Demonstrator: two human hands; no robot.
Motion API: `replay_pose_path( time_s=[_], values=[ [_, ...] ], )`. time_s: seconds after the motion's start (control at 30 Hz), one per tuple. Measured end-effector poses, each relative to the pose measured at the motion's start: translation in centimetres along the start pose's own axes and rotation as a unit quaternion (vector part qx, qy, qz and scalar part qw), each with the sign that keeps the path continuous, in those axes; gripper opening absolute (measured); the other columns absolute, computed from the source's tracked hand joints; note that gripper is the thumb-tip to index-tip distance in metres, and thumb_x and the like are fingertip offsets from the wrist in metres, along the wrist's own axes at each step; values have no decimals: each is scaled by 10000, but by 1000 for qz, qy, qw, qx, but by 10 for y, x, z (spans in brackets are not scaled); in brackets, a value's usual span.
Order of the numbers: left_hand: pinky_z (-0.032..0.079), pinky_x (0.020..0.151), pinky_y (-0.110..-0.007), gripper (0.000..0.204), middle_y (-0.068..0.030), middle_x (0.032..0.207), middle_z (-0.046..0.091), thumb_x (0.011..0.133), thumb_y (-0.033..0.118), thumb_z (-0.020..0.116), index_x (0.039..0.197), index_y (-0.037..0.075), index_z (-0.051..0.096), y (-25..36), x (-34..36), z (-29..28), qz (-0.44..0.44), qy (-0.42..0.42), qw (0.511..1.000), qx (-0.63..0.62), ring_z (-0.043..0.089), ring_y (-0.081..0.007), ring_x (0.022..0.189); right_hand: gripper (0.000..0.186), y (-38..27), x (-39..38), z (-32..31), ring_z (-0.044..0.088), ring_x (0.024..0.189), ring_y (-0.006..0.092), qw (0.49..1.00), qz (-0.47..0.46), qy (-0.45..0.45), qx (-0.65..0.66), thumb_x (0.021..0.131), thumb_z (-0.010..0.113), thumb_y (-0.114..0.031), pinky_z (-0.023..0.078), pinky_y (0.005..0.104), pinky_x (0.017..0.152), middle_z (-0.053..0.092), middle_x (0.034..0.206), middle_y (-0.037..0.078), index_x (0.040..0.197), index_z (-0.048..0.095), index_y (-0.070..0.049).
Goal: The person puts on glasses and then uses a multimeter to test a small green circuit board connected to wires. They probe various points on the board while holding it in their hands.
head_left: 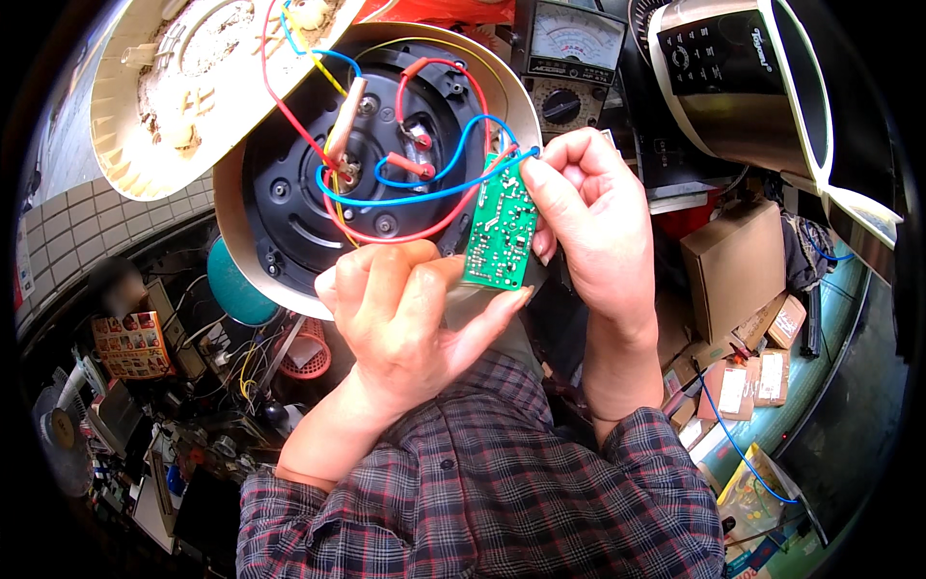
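Observation:
An upturned round appliance [289, 193] with a cream rim and black underside fills the upper middle, with red, blue and yellow wires [424, 188] looping across it. My left hand [405, 309] supports the appliance's lower edge, and its fingers pinch the bottom of a small green circuit board [500, 227]. My right hand [588, 207] grips the board's top right edge, where the blue wires join it. The cream base cover [183, 92], removed and tilted, hangs off the wires at upper left.
An analogue multimeter [571, 58] stands behind the appliance. A second cooker-like appliance [762, 87] sits at upper right. Cardboard boxes [733, 261] are stacked on the right. A pink basket [304, 352], loose wires and small tools crowd the lower left.

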State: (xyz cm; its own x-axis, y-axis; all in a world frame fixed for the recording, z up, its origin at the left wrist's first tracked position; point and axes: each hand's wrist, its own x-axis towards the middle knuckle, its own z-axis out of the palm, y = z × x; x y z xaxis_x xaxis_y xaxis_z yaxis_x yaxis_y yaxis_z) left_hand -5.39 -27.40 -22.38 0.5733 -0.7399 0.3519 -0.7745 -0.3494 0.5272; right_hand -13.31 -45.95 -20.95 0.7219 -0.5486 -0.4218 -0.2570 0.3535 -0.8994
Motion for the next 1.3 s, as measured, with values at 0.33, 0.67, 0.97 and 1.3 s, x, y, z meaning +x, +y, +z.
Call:
replay_pose_path(
  time_s=[0.33,0.67,0.97,1.3],
  values=[
    [428,867,-443,524,-74,994,660,672,428,1022,953,108,718,0,1,1,-6,7,1000,-9,615,-291,959,166,1,1,0,592,612,18,1000,2,1,9,1084,729,-136,458,187,540,698,837,-3,1081,589,-48],
    [428,870,-447,523,-51,971,658,667,425,1028,947,119,708,1,1,1,-16,7,1000,-16,616,-287,954,157,-1,1,1,594,598,23,1000,5,15,-3,1075,735,-123,454,191,530,691,804,-6,1068,602,-40],
    [417,852,-442,520,-45,961,647,674,428,1028,937,117,704,1,1,1,-16,7,1000,-23,610,-280,944,164,0,1,1,588,593,23,1000,4,17,-7,1072,742,-128,450,192,531,678,795,-12,1079,607,-36],
    [419,835,-437,515,-46,959,644,679,429,1028,933,115,709,0,1,1,-14,9,1000,-23,610,-274,916,150,0,1,0,596,613,21,1000,1,4,9,1080,728,-116,453,188,538,694,831,-1,1090,599,-39]
  ],
)
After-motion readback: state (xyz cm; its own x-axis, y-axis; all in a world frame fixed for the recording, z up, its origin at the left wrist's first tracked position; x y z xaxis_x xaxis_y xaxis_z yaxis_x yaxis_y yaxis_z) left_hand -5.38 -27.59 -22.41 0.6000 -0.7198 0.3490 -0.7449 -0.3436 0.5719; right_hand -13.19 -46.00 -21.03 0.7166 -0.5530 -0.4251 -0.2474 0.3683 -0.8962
